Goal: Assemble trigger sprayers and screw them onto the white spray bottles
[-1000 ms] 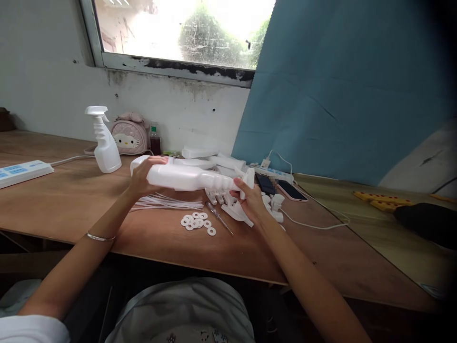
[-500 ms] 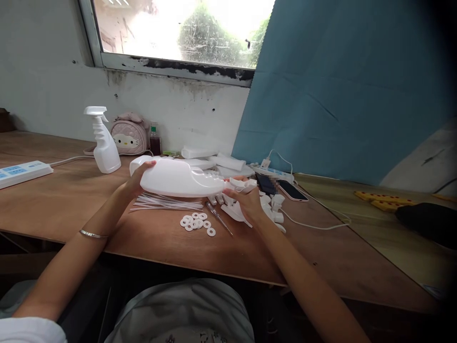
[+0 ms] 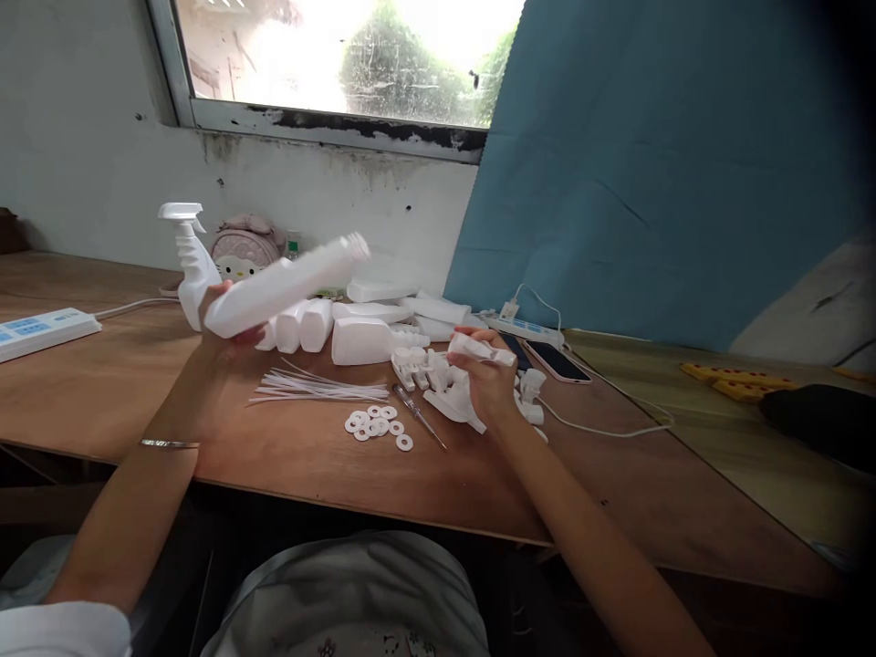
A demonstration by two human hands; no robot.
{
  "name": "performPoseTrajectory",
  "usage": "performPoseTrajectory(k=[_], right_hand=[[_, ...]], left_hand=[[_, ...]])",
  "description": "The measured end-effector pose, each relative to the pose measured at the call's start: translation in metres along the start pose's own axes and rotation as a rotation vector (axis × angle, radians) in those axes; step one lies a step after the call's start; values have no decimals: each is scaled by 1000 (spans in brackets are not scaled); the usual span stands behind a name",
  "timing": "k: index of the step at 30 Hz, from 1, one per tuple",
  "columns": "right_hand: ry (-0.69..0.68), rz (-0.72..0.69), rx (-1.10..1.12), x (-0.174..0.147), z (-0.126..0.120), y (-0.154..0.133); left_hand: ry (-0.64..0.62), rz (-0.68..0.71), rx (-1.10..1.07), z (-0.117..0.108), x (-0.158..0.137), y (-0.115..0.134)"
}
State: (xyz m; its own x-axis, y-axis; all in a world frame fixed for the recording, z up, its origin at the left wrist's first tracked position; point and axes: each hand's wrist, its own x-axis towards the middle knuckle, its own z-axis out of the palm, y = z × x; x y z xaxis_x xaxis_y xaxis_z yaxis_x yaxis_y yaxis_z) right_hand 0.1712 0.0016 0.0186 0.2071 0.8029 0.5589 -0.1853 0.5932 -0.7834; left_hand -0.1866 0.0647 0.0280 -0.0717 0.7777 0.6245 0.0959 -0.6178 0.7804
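The left hand (image 3: 216,343) is clamped around the base end of one white bottle (image 3: 277,290), tilted above the worktop (image 3: 307,465) with its neck up and to the right; well apart from it, the right hand (image 3: 489,376) closes on one white spray head (image 3: 481,349). The step in hand looks to be handling these two as separate pieces, and the next move seems to call for a secure grip on the bottle's smooth body. Counted left to right: one power strip (image 3: 47,330), one upright spray bottle (image 3: 195,274), a bundle of thin white tubes (image 3: 318,388) too overlapped to count, several loose bottles (image 3: 362,340) behind them, roughly a dozen ring washers (image 3: 380,426), one screwdriver (image 3: 419,416), jumbled spray parts (image 3: 452,403), one pink-edged phone (image 3: 557,361).
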Motion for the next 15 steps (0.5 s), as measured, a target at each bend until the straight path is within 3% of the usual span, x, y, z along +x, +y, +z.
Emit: performPoseTrajectory(k=[4, 9, 15], right_hand=[[82, 38, 88, 4, -1, 2], [5, 249, 147, -2, 8, 5], [-163, 411, 179, -11, 14, 6]], left_hand=[[63, -177, -241, -17, 5, -2], [157, -214, -336, -2, -1, 7], [46, -236, -299, 17, -6, 3]])
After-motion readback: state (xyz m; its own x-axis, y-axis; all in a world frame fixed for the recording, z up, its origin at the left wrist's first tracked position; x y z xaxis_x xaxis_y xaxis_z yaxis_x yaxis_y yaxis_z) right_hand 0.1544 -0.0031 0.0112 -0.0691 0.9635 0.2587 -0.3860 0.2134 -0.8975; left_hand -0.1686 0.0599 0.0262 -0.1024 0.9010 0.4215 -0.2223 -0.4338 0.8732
